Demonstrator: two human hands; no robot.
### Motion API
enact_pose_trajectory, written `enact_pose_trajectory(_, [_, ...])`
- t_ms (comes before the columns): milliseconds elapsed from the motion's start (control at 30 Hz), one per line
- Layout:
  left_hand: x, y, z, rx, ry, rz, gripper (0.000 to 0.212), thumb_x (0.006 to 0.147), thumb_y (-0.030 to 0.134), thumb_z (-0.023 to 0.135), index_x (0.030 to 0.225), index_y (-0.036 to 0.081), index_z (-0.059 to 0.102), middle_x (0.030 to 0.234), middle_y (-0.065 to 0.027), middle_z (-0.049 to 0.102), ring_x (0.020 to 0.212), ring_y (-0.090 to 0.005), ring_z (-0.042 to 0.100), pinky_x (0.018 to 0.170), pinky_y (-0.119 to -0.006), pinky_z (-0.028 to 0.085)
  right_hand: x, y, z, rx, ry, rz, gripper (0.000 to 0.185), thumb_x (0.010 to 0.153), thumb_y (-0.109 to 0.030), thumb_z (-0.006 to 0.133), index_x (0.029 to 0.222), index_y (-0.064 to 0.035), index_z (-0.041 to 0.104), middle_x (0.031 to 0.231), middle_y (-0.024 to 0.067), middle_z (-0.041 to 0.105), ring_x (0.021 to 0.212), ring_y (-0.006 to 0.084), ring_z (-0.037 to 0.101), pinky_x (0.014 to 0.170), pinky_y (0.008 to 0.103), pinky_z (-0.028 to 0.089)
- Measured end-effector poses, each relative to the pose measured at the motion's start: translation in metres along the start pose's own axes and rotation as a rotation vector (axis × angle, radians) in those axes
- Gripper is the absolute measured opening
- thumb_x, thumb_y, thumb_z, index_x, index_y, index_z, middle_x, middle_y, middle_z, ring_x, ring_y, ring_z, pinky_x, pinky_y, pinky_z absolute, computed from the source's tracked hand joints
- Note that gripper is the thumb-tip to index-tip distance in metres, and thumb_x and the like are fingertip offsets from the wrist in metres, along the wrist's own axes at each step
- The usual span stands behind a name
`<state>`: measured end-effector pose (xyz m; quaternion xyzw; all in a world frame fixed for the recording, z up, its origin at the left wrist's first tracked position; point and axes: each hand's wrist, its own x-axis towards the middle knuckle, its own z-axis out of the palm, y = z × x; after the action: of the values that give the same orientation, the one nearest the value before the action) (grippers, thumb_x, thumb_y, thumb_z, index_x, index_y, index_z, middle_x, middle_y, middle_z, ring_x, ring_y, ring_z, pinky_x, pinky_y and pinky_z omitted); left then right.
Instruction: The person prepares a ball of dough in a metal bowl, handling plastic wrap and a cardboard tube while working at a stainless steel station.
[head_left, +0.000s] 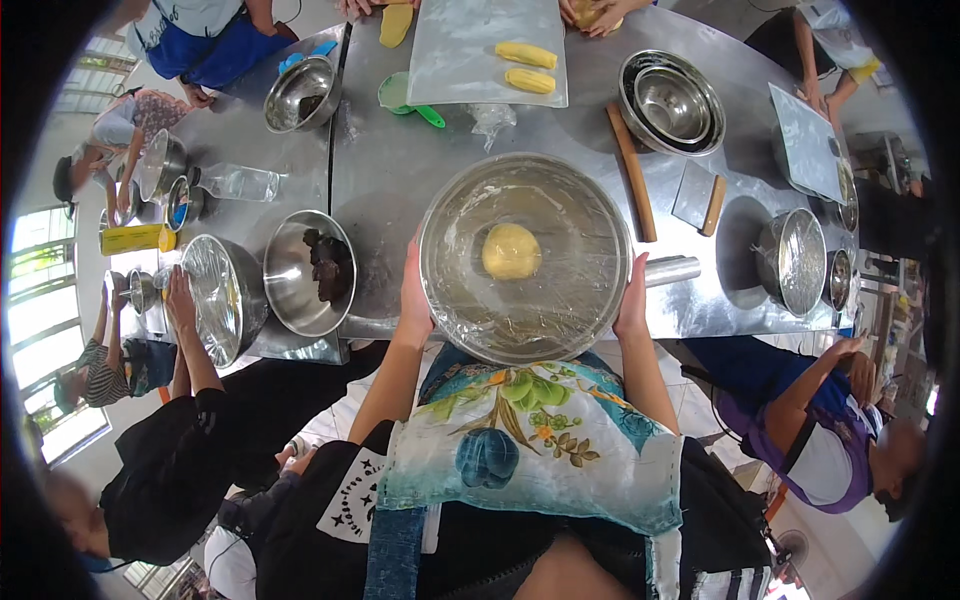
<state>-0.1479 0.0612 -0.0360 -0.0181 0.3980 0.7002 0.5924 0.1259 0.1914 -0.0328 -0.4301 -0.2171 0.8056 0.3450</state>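
A large metal bowl (525, 330) covered with clear plastic film is held at the table's edge, close to my apron. Inside it, under the film, lies a round ball of pale yellow dough (511, 251). My left hand (415, 289) grips the bowl's left side, with most of the fingers hidden by the rim. On the opposite side my right hand (634, 300) holds the bowl, its thumb side turned up. A short metal cylinder (675, 271) lies on the table just beyond my right hand.
Right of the bowl are a wooden rolling pin (631, 172), a dough scraper (697, 199) and nested metal bowls (671, 101). A bowl of dark dough (310, 274) stands left. Ahead are a green measuring cup (397, 91) and a board (487, 45) with yellow dough pieces. Co-workers stand around.
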Motion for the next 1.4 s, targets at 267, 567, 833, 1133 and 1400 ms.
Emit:
enact_pose_trajectory(267, [0.043, 0.051, -0.018, 1.111, 0.211, 0.434, 0.024, 0.091, 0.024, 0.050, 0.106, 0.007, 0.058, 0.108, -0.0067, 0.055, 0.102, -0.0175, 0.053, 0.089, -0.032, 0.041, 0.057, -0.053, -0.011, -0.709, 0.111, -0.359, 0.045, 0.093, -0.039, 0.042, 0.118, -0.0034, 0.054, 0.121, 0.0089, 0.054, 0.115, 0.0186, 0.046, 0.098, 0.0297, 0.031])
enact_pose_trajectory(567, [0.147, 0.036, 0.124, 1.361, -0.359, 0.362, 0.023, 0.083, 0.023, 0.061, 0.100, 0.006, 0.063, 0.097, -0.0060, 0.058, 0.085, -0.0167, 0.057, 0.074, -0.029, 0.046, 0.117, -0.063, 0.078, -1.056, 0.034, -0.400, 0.025, 0.077, -0.026, 0.070, 0.085, -0.0026, 0.068, 0.072, 0.0029, 0.062, 0.062, 0.0090, 0.051, 0.057, 0.0232, 0.041])
enact_pose_trajectory(833, [0.164, 0.033, 0.133, 1.458, -0.352, 0.126, 0.019, 0.079, 0.023, 0.066, 0.086, 0.005, 0.067, 0.080, -0.0042, 0.059, 0.068, -0.0153, 0.048, 0.064, -0.028, 0.042, 0.121, -0.067, 0.080, -1.008, 0.032, -0.255, 0.016, 0.075, -0.015, 0.071, 0.083, -0.0018, 0.066, 0.069, -0.0007, 0.060, 0.060, 0.0058, 0.049, 0.056, 0.0212, 0.040])
enact_pose_trajectory(1133, [0.164, 0.034, 0.131, 1.436, -0.429, 0.146, 0.021, 0.079, 0.023, 0.066, 0.087, 0.003, 0.066, 0.078, -0.0040, 0.059, 0.067, -0.0137, 0.047, 0.064, -0.028, 0.041, 0.124, -0.070, 0.067, -0.891, -0.128, -0.223, 0.014, 0.079, -0.013, 0.065, 0.087, -0.0014, 0.066, 0.075, -0.0004, 0.061, 0.064, 0.0069, 0.050, 0.061, 0.0208, 0.041])
enact_pose_trajectory(1400, [0.164, 0.025, 0.129, 1.485, -0.196, 0.209, 0.023, 0.085, 0.023, 0.061, 0.086, 0.000, 0.062, 0.080, -0.0082, 0.059, 0.067, -0.0160, 0.052, 0.061, -0.028, 0.042, 0.111, -0.074, 0.013, -0.632, 0.154, -0.305, 0.016, 0.086, -0.014, 0.059, 0.091, 0.0005, 0.062, 0.075, -0.0010, 0.056, 0.069, 0.0064, 0.050, 0.063, 0.0202, 0.041])
